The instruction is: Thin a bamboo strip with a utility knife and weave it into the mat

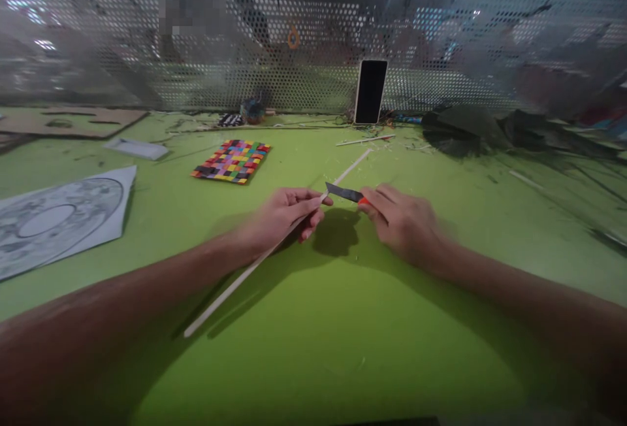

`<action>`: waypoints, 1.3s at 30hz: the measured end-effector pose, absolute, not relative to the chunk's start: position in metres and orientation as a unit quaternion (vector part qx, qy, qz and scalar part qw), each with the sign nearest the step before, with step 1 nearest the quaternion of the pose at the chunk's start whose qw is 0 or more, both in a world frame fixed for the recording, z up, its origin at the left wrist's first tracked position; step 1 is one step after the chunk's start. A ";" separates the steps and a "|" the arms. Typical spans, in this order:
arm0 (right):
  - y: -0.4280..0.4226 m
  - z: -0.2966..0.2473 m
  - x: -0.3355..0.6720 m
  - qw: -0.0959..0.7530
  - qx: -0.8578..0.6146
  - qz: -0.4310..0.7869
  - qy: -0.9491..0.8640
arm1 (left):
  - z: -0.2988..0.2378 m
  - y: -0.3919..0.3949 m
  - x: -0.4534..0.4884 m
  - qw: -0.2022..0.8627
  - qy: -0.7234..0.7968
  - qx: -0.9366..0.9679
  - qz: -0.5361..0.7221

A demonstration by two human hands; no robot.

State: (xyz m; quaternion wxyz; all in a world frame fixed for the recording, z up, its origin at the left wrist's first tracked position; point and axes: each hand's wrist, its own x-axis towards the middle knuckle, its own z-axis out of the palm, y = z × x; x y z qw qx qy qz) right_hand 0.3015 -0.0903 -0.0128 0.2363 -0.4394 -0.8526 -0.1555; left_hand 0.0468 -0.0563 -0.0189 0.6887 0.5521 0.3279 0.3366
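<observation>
The left hand (pixel 281 213) is nearer, its fingers pinching a slim pale strip (pixel 255 265) over the green bench (pixel 294 360); the strip's long axis runs from between seven and eight o'clock to between one and two. The right hand's (pixel 404 227) fingers close round a knife (pixel 345 191), its blade pointing to ten o'clock across the strip, just past the left fingertips. Blade contact is unclear; the right hand hides most of the handle.

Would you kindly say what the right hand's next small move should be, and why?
Perhaps a light stroke along the stick, away from the left hand: the right hand holds the knife, blade by the stick, close to the left hand.
</observation>
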 end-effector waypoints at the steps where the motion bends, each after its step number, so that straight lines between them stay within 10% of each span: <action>1: -0.090 -0.013 0.302 0.235 -0.443 -0.150 -0.852 | -0.020 -0.056 0.046 0.689 0.324 0.552 0.339; 39: -0.100 -0.009 0.293 0.196 -0.496 -0.121 -0.837 | -0.017 -0.060 0.048 0.662 0.343 0.577 0.334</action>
